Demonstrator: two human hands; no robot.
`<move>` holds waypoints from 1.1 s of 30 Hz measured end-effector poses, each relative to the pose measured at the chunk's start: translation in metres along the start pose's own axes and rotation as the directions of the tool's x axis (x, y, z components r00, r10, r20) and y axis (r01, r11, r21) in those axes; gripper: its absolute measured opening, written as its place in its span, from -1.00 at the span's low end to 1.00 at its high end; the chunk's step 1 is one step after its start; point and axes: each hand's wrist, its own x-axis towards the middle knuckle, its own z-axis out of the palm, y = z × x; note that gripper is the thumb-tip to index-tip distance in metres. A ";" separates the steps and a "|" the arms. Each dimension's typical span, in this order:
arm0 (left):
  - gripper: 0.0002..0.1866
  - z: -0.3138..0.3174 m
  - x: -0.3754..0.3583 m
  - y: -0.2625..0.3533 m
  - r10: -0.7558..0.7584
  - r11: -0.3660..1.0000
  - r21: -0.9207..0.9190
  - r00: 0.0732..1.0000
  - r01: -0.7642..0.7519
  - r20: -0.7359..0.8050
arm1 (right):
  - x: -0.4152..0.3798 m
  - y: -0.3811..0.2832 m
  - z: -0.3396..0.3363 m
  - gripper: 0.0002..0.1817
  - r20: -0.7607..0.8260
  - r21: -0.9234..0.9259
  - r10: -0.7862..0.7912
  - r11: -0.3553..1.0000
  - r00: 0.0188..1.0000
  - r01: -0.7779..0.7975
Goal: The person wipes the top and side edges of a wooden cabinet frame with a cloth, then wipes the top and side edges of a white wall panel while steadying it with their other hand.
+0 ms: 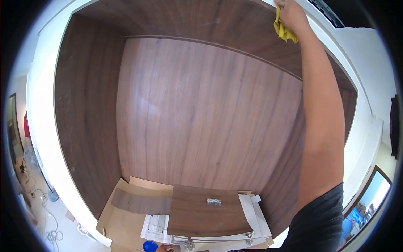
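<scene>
My right hand (291, 16) is raised at the top right, its fingers closed on a yellow cloth (285, 30) at the white front edge of a wood-grain cabinet (210, 109). The cloth hangs down below the hand. At the bottom edge only a small part of my left hand (163, 248) shows, beside a round blue object (150, 246). Most of that hand is cut off by the frame, so its fingers cannot be made out.
Brown boards (210, 216), cardboard (121, 210) and white panels (257, 210) lie in the cabinet's bottom, with a small silvery block (213, 202) on one board. Cables (52, 235) lie on the floor at left. A framed mirror or window (367, 206) stands at right.
</scene>
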 end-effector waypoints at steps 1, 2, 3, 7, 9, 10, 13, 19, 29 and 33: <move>-0.61 -0.003 -0.005 0.007 -0.018 1.000 0.000 1.000 0.018 0.015 | -0.005 -0.001 -0.003 -0.63 -0.039 0.051 -0.007 0.999 0.999 0.009; -0.61 -0.004 -0.008 0.012 -0.037 0.999 -0.002 0.999 0.037 0.026 | -0.011 -0.003 -0.005 -0.64 -0.080 0.106 -0.012 0.994 0.997 0.020; -0.62 -0.002 -0.008 0.011 -0.011 0.999 -0.036 1.000 0.012 0.024 | -0.013 -0.004 -0.006 -0.65 -0.123 0.161 -0.015 0.986 0.992 0.034; -0.65 0.007 -0.010 -0.002 0.043 0.993 -0.114 0.999 -0.042 0.009 | 0.009 0.006 0.013 -0.73 -0.192 0.177 0.027 0.984 0.981 0.007; -0.67 0.006 -0.014 -0.003 0.067 0.992 -0.108 0.998 -0.067 -0.003 | 0.006 0.002 0.020 -0.76 -0.136 0.178 0.142 0.977 0.980 -0.117; -0.68 0.004 -0.016 -0.001 0.088 0.992 -0.093 0.996 -0.089 -0.013 | -0.001 -0.001 0.017 -0.77 -0.108 0.172 0.203 0.968 0.973 -0.182; -0.69 0.035 0.004 -0.040 0.318 0.948 -0.011 0.948 -0.319 -0.027 | -0.021 0.008 0.027 -0.75 -0.174 0.087 -0.021 0.996 0.984 0.037; -0.72 -0.020 0.037 0.000 0.334 0.934 0.128 0.942 -0.334 0.019 | -0.094 -0.020 0.003 -0.75 -0.270 0.330 -0.012 0.938 0.963 0.104; -0.55 -0.319 -0.031 0.460 0.588 0.227 -0.186 0.287 -0.956 -0.756 | -0.238 -0.170 -0.073 -0.78 0.184 0.965 0.122 0.167 0.975 -0.203; -0.63 -0.338 -0.035 0.546 0.675 0.323 0.090 0.163 -0.942 -0.720 | -0.255 -0.171 -0.076 -0.70 0.445 0.884 0.211 -0.258 0.870 -0.390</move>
